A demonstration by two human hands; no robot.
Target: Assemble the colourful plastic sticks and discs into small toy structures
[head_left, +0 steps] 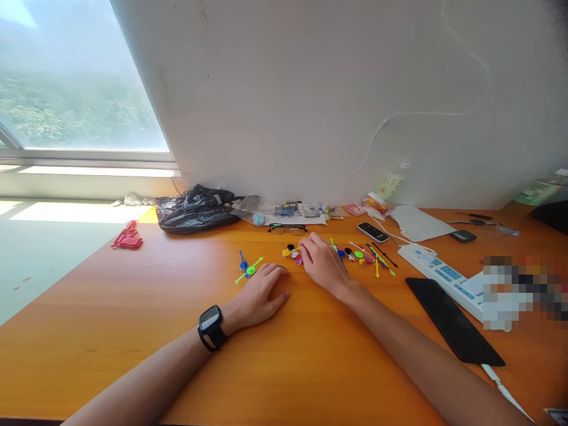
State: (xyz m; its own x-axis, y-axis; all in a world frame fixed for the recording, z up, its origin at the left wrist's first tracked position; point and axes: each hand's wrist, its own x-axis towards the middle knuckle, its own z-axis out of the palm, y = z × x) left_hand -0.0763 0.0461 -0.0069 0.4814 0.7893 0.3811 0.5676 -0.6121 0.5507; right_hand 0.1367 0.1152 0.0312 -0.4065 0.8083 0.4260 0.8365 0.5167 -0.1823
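Observation:
My left hand (261, 294) lies on the wooden table, palm down with its fingers stretched out and nothing in it. Just beyond its fingers are a blue plastic spinner arrow piece (244, 265) and a green one (251, 270), each an arrow with a round part. My right hand (323, 260) has its fingertips pinched together over small yellow, black and pink plastic pieces (290, 253). What the pinch holds is too small and hidden to name. To the right of that hand lie loose blue, white and green round pieces (359, 255) and several coloured arrows (378, 267).
Eyeglasses (287, 228), a black plastic bag (195, 210) and clear packaging (255, 208) lie along the wall. On the right are a white power strip (444, 275), a black phone (452, 319) with a cable and a small black device (373, 232). A pink clip-like object (128, 236) sits at left.

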